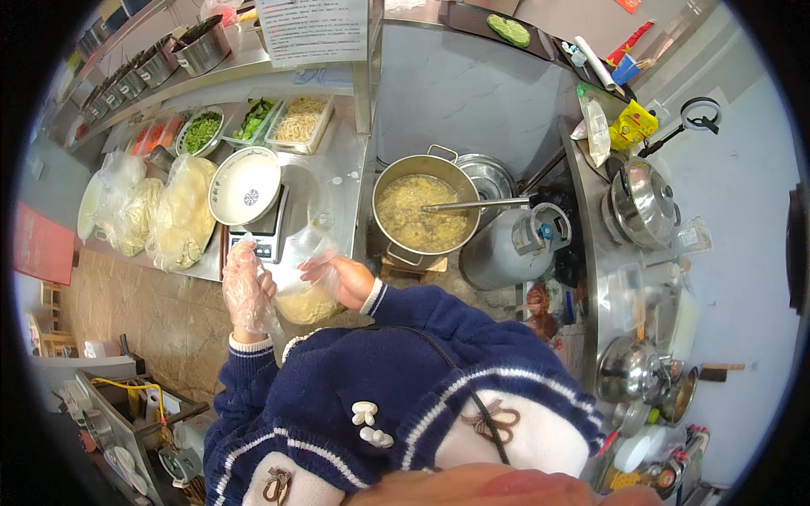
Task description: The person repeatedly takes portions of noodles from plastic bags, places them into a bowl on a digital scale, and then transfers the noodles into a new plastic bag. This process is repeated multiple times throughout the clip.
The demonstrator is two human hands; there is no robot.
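Note:
My left hand [245, 288], in a clear plastic glove, is at the counter's front edge by the digital scale [269, 237]. Its fingers are curled, and whether they hold anything is hidden. My right hand [345, 278] is just to its right, with thin clear plastic [319, 246] over its fingers; I cannot tell if this is a glove or a bag's edge. Below and between the hands is a clear bag of pale noodles [309, 305]. On the scale rests a white bowl with a blue emblem [247, 180], tilted in view, with nothing visible inside.
Bagged noodles [183, 215] lie on the steel counter [338, 171], left of the scale. Behind stand tubs of bean sprouts [302, 120] and greens [255, 118]. Right of the counter are a broth pot [427, 212] with a protruding ladle handle [478, 204] and a gas cylinder [506, 250].

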